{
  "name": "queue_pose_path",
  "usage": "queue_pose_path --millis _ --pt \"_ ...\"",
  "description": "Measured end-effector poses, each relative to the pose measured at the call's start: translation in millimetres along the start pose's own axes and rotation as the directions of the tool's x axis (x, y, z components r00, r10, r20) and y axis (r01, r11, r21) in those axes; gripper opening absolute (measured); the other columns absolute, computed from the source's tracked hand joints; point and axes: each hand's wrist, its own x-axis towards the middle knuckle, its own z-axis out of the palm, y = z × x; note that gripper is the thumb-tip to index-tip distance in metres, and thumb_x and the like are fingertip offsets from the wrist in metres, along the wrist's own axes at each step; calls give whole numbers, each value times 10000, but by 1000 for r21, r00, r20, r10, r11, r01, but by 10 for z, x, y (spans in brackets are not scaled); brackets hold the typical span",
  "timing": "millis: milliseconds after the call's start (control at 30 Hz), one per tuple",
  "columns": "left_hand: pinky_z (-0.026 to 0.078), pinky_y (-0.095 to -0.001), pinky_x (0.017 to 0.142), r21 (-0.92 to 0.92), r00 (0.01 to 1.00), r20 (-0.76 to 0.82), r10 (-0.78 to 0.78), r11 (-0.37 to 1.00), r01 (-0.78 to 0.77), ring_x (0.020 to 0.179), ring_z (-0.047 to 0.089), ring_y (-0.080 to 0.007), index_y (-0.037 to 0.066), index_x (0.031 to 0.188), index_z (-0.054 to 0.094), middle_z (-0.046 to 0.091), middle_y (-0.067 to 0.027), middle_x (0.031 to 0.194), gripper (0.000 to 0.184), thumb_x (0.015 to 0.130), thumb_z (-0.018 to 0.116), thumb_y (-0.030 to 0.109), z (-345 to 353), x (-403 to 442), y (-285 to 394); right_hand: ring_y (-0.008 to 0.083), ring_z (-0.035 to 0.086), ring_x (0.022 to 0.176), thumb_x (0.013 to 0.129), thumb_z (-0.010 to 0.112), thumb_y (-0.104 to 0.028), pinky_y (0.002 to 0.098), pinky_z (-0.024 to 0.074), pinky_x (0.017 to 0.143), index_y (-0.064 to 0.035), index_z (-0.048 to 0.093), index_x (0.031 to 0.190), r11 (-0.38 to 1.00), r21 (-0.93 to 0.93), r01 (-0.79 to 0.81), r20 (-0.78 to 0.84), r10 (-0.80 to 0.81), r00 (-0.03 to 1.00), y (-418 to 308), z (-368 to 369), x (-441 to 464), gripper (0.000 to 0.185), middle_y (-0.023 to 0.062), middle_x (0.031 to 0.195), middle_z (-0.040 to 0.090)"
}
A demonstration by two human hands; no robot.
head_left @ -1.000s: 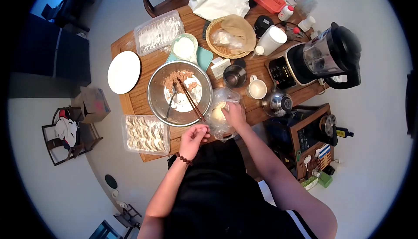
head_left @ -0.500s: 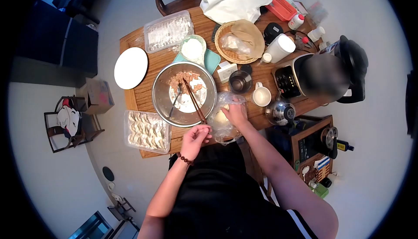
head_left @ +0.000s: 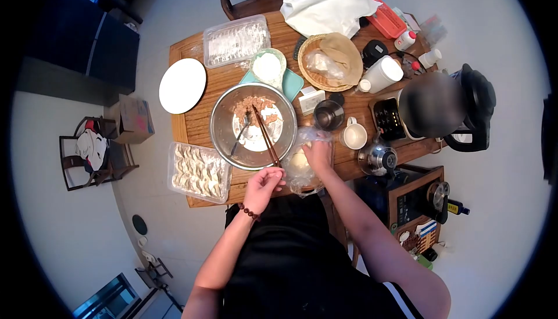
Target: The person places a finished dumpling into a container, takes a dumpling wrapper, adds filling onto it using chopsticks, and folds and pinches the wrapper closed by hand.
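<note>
Steel bowl (head_left: 222,122): stands on the table (head_left: 192,130), left of the bag, with pink mince (head_left: 243,107) toward its far side.
Chopsticks (head_left: 267,136): lean in the bowl, ends over the near rim, just beside the left hand (head_left: 264,187); I'd keep that wrist low, since a knock could flip them.
Bag (head_left: 304,185): thin clear plastic, crumpled, between bowl and mug (head_left: 354,135); it seems likely to cling, so parting it wide first should help.
Dough (head_left: 299,161): pale, rounded, lying in the bag by the table's near edge; probably soft, best handled by its rim with a light touch.
Right hand (head_left: 317,154): reaches over the bag at the dough's right; its fingertips are lost in plastic, so I cannot tell whether they grip.
Left hand: curled, thumb and fingertips drawn together, nothing I can make out between them; it could steady the bag.
Dumplings (head_left: 200,172): in rows in a tray (head_left: 172,165) left of the bowl, well apart from both hands.
</note>
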Motion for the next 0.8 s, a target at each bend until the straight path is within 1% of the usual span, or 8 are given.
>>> queue_pose_path --millis 100,167,300,367,567,667,733,800 --pt "560 -264 773 2 1000 9 8 1000 -8 907 695 -122 21 1188 661 716 -48 1067 239 1040 617 203 -8 -8 -4 426 630 1066 776 805 -183 490 485 949 -2 689 1119 973 90 -214 101 205 973 39 54 61 405 239 1141 672" --pt "560 -264 774 3 1000 6 3 1000 -3 910 695 -122 21 1189 661 716 -48 1068 240 1041 615 204 -9 -10 -20 455 642 1009 770 790 -138 490 499 927 14 688 1103 987 132 -87 -60 96 994 47 54 45 380 258 1089 683" --pt "561 -264 774 4 1000 -5 -8 1000 9 916 694 -123 20 1189 659 715 -49 1070 241 1043 611 205 -22 5 -32 393 688 975 803 787 -120 452 526 885 27 688 1077 988 154 14 -76 -2 997 163 141 -150 326 220 1028 709" --pt "561 -264 772 4 1000 1 -4 1000 4 918 694 -123 19 1188 660 715 -49 1071 240 1043 610 203 -15 16 -32 258 720 877 869 763 -95 364 550 804 32 666 1042 824 553 -121 -48 177 983 225 196 -299 235 147 946 734" --pt "568 -269 794 4 1000 16 -19 1000 19 936 695 -131 15 1212 645 712 -49 1077 256 1050 598 207 65 44 -58 72 664 821 927 723 -72 229 511 724 15 637 1004 535 789 -303 146 315 938 246 -234 -590 144 65 916 740" --pt "570 -275 833 -27 998 -21 -55 998 54 969 689 -132 13 1235 630 710 -47 1081 271 1051 597 209 176 49 4 76 670 855 956 686 -43 218 513 753 20 638 1045 309 911 -274 198 257 946 -202 -856 -656 119 65 975 745" --pt "571 -279 853 -46 995 -51 -89 995 87 987 685 -131 13 1247 622 708 -45 1083 278 1050 598 207 252 7 90 89 674 913 960 670 -16 224 516 801 25 630 1103 290 922 -259 209 192 959 -545 -1210 -690 155 79 1021 741" --pt "568 -283 878 -317 989 86 -120 938 142 1007 673 -119 9 1211 625 708 -39 1083 244 1037 619 180 293 -51 222 102 679 971 964 654 11 230 519 849 31 622 1162 270 931 -245 220 120 968 -755 -1409 -711 202 92 1068 737"
